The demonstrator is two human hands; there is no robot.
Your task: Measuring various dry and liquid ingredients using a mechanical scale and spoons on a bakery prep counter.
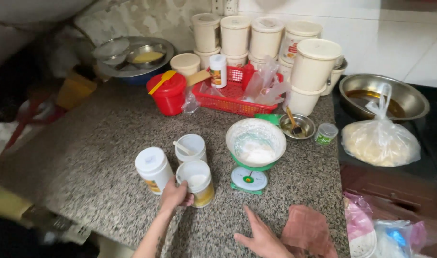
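Note:
My left hand (175,195) grips the side of an open white tub with a yellow label (196,183) holding white powder. To its left stands a closed white tub (153,169), and behind it an open white tub with a spoon inside (190,148). My right hand (262,234) rests flat on the granite counter (84,157), fingers spread, holding nothing, beside a brown cloth (308,230). A white bowl of flour (255,142) sits on a small green kitchen scale (248,179) just right of the tubs.
At the back stand a red lidded pot (169,93), a red basket (237,91), stacked cream tubs (266,40), a small metal bowl with a spoon (297,126), and a small jar (326,134). A tied bag of dough (380,141) and a steel basin (385,95) sit right.

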